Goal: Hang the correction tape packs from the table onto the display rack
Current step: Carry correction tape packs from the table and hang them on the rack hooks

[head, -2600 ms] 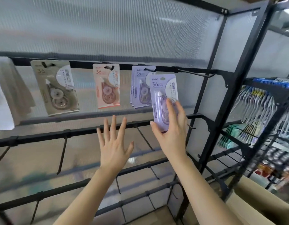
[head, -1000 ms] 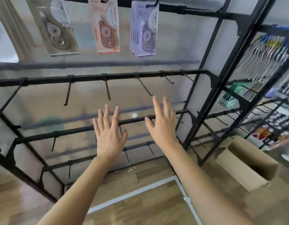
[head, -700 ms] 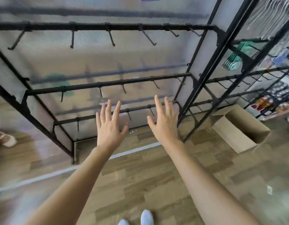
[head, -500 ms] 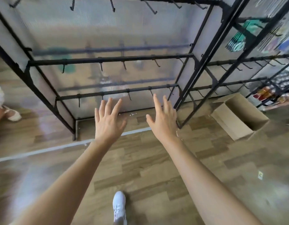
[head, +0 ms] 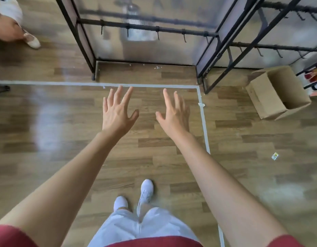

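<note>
Far left, another person's foot [head: 32, 41] stands on the wood floor [head: 56, 113]. The left hand [head: 116, 113] hangs over the floor, fingers straight and spread, holding nothing. The black display rack [head: 141, 28] stands just past both hands. The right hand [head: 173, 114] is flat, fingers straight, holding nothing. An open cardboard box [head: 260, 98] sits far right. Where the tape packs are cannot be told.
</note>
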